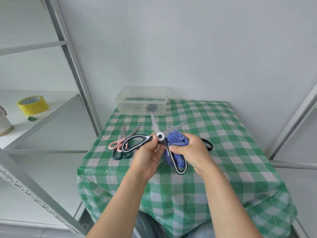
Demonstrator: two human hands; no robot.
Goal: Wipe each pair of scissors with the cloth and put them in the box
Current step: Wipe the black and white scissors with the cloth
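Left hand [148, 157] pinching the splayed black-and-white scissors [160, 136] beside the pivot, right hand [191, 150] gripping the blue cloth [176, 136] against them, above the table's [223, 134] middle.

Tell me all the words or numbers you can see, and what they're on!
No text here can be read.
On the yellow tape roll, the inner ring has dark printed marks: too blurred to read.
On the black-and-white scissors, the blue cloth and the clear box: no words, numbers or signs show.
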